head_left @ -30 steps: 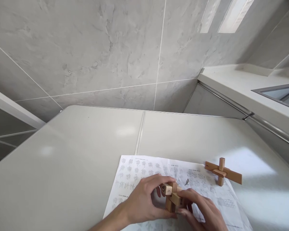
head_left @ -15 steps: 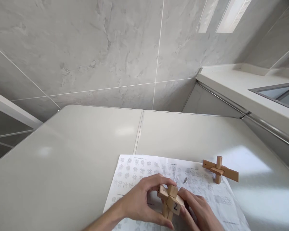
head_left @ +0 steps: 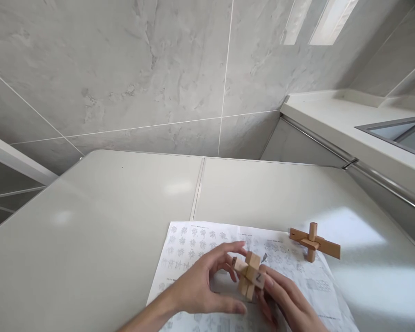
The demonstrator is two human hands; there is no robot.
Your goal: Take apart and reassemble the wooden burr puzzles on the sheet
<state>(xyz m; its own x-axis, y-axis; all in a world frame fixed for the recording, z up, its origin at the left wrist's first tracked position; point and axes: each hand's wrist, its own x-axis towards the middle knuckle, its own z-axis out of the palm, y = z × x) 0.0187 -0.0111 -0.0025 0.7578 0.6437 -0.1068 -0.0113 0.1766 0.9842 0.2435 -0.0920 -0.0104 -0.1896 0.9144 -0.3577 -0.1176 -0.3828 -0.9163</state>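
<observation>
A pale wooden interlocking puzzle (head_left: 248,275) of crossed blocks is held above the printed sheet, with a dark "2" on one block end. Fingers of my right hand (head_left: 286,295) grip it from the right side. My left hand (head_left: 207,281) is just left of the puzzle, thumb and fingers spread apart around it and not closed on it. Under both hands lies the white instruction sheet (head_left: 180,272), printed with rows of small puzzle diagrams. Some of the puzzle's right side is hidden by my right fingers.
A second, darker wooden cross-shaped puzzle (head_left: 311,242) stands at the sheet's upper right corner. The white table (head_left: 90,230) has a seam down its middle. Beyond it is a grey tiled wall (head_left: 124,69), with a white ledge (head_left: 318,110) on the right.
My left fingers and thumb have come off the puzzle and spread open. In my right hand the puzzle has tilted and shifted slightly up and to the right.
</observation>
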